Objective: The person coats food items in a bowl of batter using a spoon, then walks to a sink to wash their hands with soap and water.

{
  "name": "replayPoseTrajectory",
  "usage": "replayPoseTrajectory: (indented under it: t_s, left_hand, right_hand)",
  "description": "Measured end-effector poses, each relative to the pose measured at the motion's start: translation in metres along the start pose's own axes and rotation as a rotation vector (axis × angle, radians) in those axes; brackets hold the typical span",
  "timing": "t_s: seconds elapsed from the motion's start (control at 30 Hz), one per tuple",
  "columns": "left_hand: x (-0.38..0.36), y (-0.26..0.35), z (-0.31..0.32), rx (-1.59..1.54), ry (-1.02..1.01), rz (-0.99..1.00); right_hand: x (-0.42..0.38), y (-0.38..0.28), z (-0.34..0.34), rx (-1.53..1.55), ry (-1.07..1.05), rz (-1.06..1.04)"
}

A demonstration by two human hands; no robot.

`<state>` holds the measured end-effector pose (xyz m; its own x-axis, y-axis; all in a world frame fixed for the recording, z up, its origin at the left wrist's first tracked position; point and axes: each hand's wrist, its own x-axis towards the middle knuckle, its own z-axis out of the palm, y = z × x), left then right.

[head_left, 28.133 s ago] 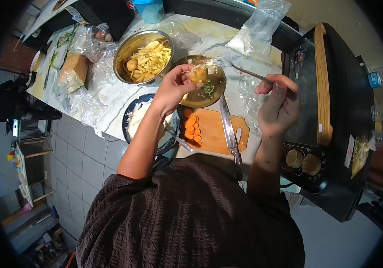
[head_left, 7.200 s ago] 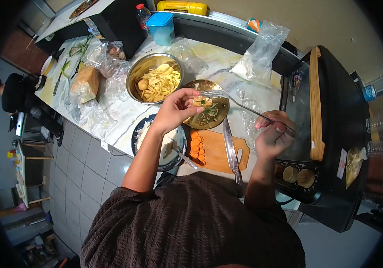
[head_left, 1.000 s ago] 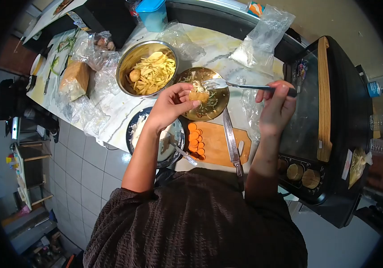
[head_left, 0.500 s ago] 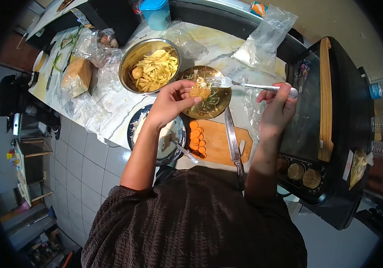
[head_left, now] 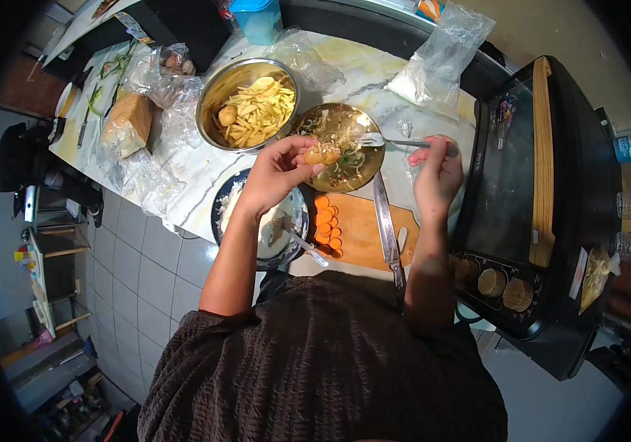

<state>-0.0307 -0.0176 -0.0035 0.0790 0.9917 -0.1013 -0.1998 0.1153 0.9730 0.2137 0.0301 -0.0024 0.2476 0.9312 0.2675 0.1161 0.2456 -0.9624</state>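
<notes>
My left hand (head_left: 277,173) holds a small golden stuffed piece of food (head_left: 322,155) over the near edge of a brass plate (head_left: 360,124) that has shredded greens and filling on it. My right hand (head_left: 435,173) grips a fork (head_left: 389,141) by its handle, with the tines lying over the plate's right side, a little right of the food piece.
A steel bowl of potato strips (head_left: 251,104) stands left of the plate. A dark plate with white dough and a spoon (head_left: 265,221) sits near the counter edge, beside a board with carrot slices (head_left: 363,232) and a long knife (head_left: 387,225). A black oven (head_left: 544,191) fills the right side.
My right hand has drawn in toward the plate, so the fork now reaches less far across it. My left hand has kept the food piece over the plate's near edge.
</notes>
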Motion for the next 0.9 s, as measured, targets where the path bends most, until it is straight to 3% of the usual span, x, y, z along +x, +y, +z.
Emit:
replayPoseTrajectory:
  t_s: [0.13, 0.23, 0.3, 0.5, 0.9]
  left_hand:
    - [-0.002, -0.002, 0.0, 0.01, -0.016, 0.025]
    - [-0.002, -0.002, -0.002, 0.041, -0.042, 0.003]
    - [-0.001, 0.003, 0.002, -0.014, -0.044, 0.018]
    - [0.004, 0.0, 0.004, -0.033, -0.072, 0.0]
    - [0.018, 0.001, 0.013, -0.055, -0.08, -0.057]
  right_hand:
    - [-0.006, 0.001, 0.002, -0.071, -0.104, -0.118]
    - [-0.006, -0.007, 0.003, 0.046, -0.098, -0.218]
    - [-0.001, -0.014, 0.002, 0.311, -0.068, -0.122]
    - [-0.003, -0.034, -0.002, 0.503, -0.05, 0.113]
    - [-0.009, -0.033, -0.01, 0.614, -0.036, 0.145]
